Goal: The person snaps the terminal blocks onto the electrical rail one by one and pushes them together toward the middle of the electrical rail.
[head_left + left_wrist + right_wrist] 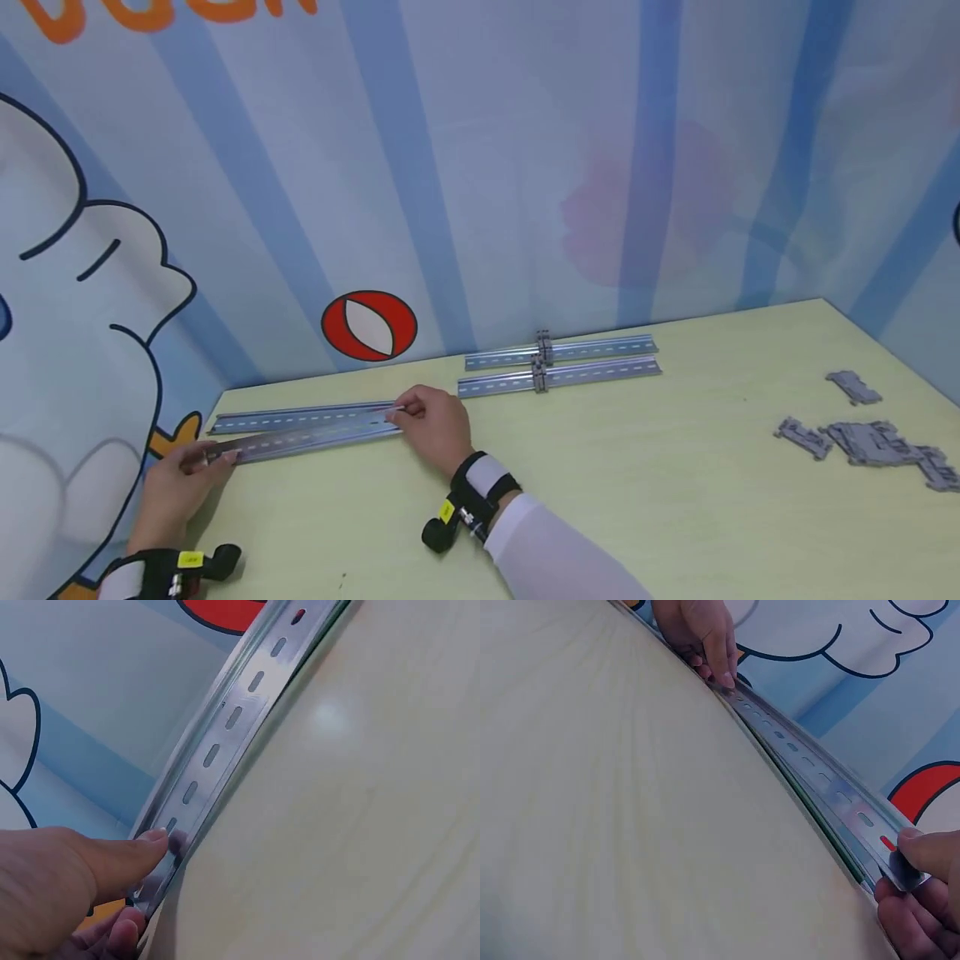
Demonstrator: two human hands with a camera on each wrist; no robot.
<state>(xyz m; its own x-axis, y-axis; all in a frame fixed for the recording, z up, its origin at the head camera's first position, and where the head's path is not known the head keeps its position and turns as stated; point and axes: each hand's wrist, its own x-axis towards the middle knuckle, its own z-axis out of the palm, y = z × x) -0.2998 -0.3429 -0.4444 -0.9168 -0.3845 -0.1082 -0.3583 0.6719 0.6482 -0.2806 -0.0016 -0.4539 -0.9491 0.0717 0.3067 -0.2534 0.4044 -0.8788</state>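
My left hand [176, 492] pinches the left end of a slotted metal DIN rail [311, 440], thumb on top and fingers beneath. At the rail's other end, my right hand [438, 425] grips it between thumb and fingers. In the right wrist view this rail [825, 778] is tilted, its near end raised above metal beneath it. Just behind lies another slotted rail [277, 419], partly covered by the held one. Whether the two touch cannot be told.
Two more rails, a rear one [600, 346] and a front one [607, 369], lie by the wall, each carrying grey clip-on pieces [538, 375]. Several flat grey plastic pieces [873, 442] lie at the right of the pale table [637, 500]. A printed backdrop [510, 167] stands behind.
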